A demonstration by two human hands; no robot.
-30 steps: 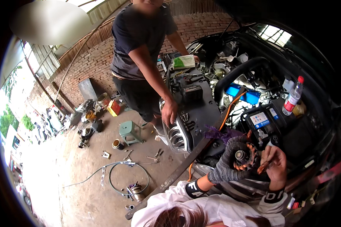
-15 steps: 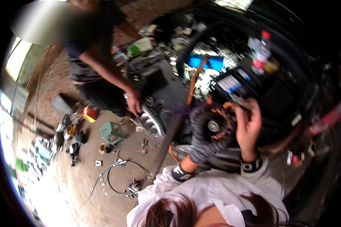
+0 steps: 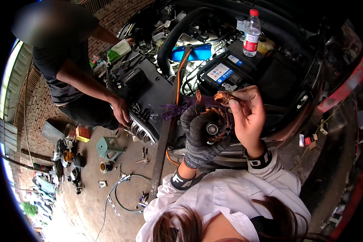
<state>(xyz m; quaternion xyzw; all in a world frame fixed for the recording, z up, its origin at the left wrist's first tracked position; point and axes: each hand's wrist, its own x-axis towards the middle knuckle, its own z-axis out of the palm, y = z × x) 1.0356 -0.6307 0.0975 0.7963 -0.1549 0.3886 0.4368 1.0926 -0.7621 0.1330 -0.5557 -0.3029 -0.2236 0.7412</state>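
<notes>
My left hand point(image 3: 197, 141), in a grey knitted glove, wraps round a copper-wound motor part point(image 3: 226, 117) with a round metal bearing point(image 3: 212, 128) at its centre. My bare right hand point(image 3: 250, 119) is raised just right of it. Thumb and fingers pinch a looped bundle of copper wire point(image 3: 223, 97) above the part. Whether this bundle still joins the windings cannot be made out. A short copper strand point(image 3: 199, 97) sticks up by the gloved fingertips. Both hands are over the front edge of an engine bay.
Beyond my hands sit a black car battery point(image 3: 218, 78), a red-capped bottle point(image 3: 252, 38) and a blue object point(image 3: 191, 52). A dark bar point(image 3: 163, 161) runs past on the left. A co-worker's hand point(image 3: 120, 113) rests by a headlamp point(image 3: 143, 133). A green stool point(image 3: 109, 147) and cable point(image 3: 117, 193) are on the floor.
The view has swung, so the engine bay and co-worker appear farther left and higher. My right hand's fingers now show the pinched copper bundle plainly. The left hand keeps its hold.
</notes>
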